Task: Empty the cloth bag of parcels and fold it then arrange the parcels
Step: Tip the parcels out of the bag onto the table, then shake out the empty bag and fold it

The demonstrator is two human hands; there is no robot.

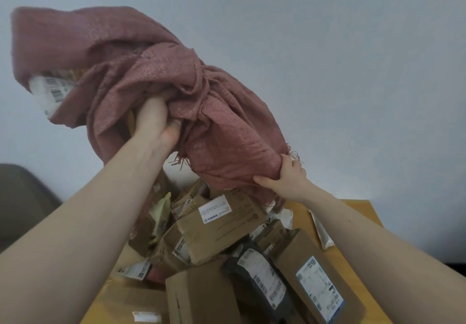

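The pink cloth bag (151, 76) is held raised above the tabletop (353, 212). The left hand (156, 119) and right hand (290, 179) each have fingers clenched on bunched fabric. One white parcel (50, 91) protrudes from the bag mouth; cardboard parcels (222, 225) lie heaped mid-tabletop

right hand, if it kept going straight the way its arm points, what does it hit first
The right hand is already clenched on the pink cloth bag, so the bag is first. Beyond that only the pale wall shows, though depth is unclear.
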